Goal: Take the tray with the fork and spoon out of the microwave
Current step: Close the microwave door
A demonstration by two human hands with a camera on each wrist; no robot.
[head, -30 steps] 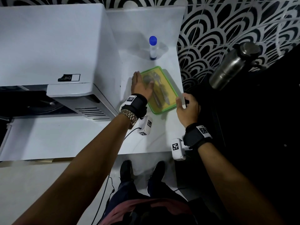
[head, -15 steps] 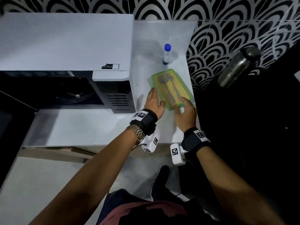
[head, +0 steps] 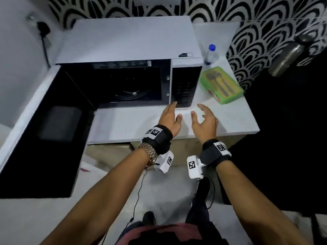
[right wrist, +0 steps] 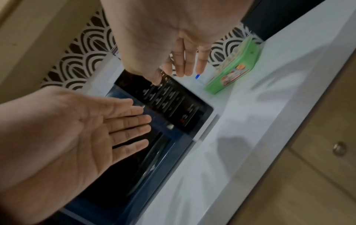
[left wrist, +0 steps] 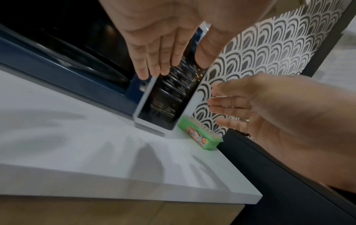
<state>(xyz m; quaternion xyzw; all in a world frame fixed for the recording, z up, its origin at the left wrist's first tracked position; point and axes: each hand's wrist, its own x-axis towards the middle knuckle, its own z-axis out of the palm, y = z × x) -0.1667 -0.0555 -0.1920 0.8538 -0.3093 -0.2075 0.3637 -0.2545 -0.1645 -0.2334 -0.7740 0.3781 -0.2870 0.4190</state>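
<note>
Green tray (head: pixel 221 85) with fork and spoon is out of the microwave (head: pixel 127 50), on the counter (head: pixel 221 121) at 1 o'clock from my right hand (head: pixel 205 123), long axis 11-to-5. Right is nearer; left hand (head: pixel 170 119) faces the control panel. Both are spread, holding nothing.

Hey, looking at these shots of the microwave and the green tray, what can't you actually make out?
- Fork and spoon in the green tray: head view only as dim shapes; wrist views show just the tray's side.
- Microwave cavity: head view, too dark.
- Tray label: blurred.
- Blue-capped bottle: right wrist view, hidden behind the right hand.
</note>
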